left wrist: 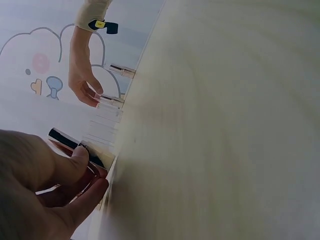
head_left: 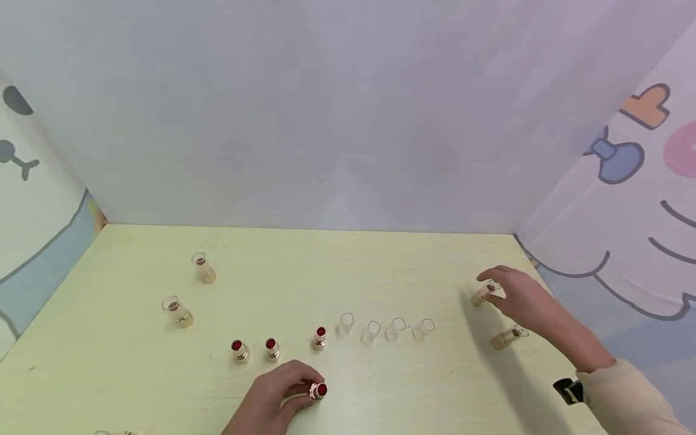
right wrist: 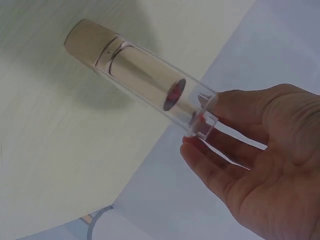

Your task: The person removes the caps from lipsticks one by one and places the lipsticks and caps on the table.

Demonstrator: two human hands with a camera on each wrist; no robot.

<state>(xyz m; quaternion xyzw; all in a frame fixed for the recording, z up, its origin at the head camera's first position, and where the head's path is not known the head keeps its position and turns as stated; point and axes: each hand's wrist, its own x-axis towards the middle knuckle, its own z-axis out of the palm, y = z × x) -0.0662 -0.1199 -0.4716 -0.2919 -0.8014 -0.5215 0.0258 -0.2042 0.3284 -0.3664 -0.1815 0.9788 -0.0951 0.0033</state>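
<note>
My left hand (head_left: 274, 396) grips an uncapped lipstick (head_left: 318, 391) by its shiny gold tube, red top showing, close over the table. In the left wrist view that lipstick (left wrist: 62, 137) is tilted between thumb and fingers. On the far right, my right hand (head_left: 522, 296) pinches the clear cap end of a standing gold lipstick (right wrist: 142, 72); thumb and fingertips lie on either side of the cap. Another capped lipstick (head_left: 505, 338) stands just nearer to me, below the right wrist. Three uncapped lipsticks, one of them the rightmost lipstick (head_left: 319, 338), stand beyond my left hand.
Several clear caps (head_left: 396, 328) stand in a row at the table's middle. Two capped lipsticks (head_left: 206, 272) stand at the left, and part of another item (head_left: 127, 432) shows at the bottom edge. A pale curtain (head_left: 326, 121) rises behind the yellowish table (head_left: 380, 260).
</note>
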